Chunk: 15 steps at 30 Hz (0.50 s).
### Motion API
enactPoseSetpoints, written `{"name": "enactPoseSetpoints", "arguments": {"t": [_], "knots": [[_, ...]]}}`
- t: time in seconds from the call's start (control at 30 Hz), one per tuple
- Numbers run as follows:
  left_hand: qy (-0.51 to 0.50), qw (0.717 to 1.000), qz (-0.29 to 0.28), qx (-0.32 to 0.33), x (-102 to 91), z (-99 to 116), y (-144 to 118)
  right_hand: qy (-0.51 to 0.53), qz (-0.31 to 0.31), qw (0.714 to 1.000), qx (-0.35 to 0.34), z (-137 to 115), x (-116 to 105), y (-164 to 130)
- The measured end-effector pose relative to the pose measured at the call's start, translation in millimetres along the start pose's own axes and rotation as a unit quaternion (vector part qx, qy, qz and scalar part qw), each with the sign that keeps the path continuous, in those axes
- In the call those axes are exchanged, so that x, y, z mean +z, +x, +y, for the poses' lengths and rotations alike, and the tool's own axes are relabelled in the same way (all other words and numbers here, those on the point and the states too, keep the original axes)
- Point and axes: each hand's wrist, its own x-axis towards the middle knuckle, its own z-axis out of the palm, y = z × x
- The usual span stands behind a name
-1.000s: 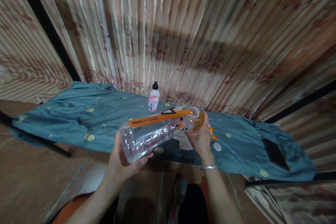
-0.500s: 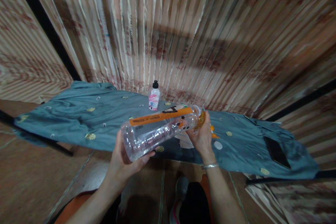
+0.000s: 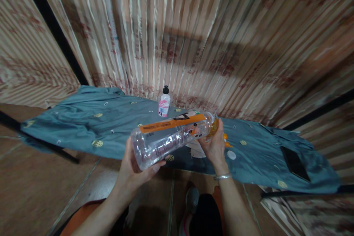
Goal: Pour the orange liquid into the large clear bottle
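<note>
A big clear plastic bottle (image 3: 166, 147) with an orange label lies tilted in the air between my hands, its base to the left and its neck to the right. My left hand (image 3: 138, 167) is closed around the base, the thumb along its underside. At the neck end, my right hand (image 3: 215, 147) grips a see-through amber piece (image 3: 214, 126) against the bottle's mouth; its exact kind is partly hidden by my fingers. Beneath the bottle, a pale paper or cloth piece (image 3: 197, 150) shows in part. Orange bits (image 3: 227, 142) and a white round disc (image 3: 231, 155) lie beside my right hand.
A small clear bottle (image 3: 164, 105) with a black cap and pink label stands upright at the back of the blue-green cloth (image 3: 74, 121). A black phone (image 3: 294, 163) lies at the right. Dark frame bars (image 3: 52, 25) and a striped curtain (image 3: 193, 37) enclose the surface.
The whole view has shifted slightly, so everything sits a little further right. Both hands keep the same hold, with the bottle at nearly the same tilt.
</note>
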Motion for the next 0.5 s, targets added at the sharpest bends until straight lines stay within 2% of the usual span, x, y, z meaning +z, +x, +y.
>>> {"name": "enactPoseSetpoints", "arguments": {"t": [0.5], "knots": [[0.016, 1.000, 0.019, 0.014, 5.1, 5.1, -0.7, 0.002, -0.001, 1.000, -0.004, -2.0, -1.5, -1.3]]}}
